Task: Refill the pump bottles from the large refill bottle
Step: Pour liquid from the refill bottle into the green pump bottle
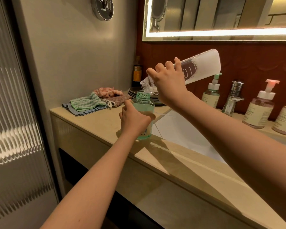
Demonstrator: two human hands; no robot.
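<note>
The desk (96,123) holds a white sink (180,129) set into it to the right of the hands. The large refill bottle (203,66) is tilted, its mouth down over the open green pump bottle (143,104), which stands near the desk's front edge, just left of the sink. The right hand (168,83) has its fingers wrapped round the refill bottle. The left hand (134,119) has its fingers clamped round the green bottle. Cloths (87,104) and plates (135,92) crowd the back left corner, with bare desk in front of them.
</note>
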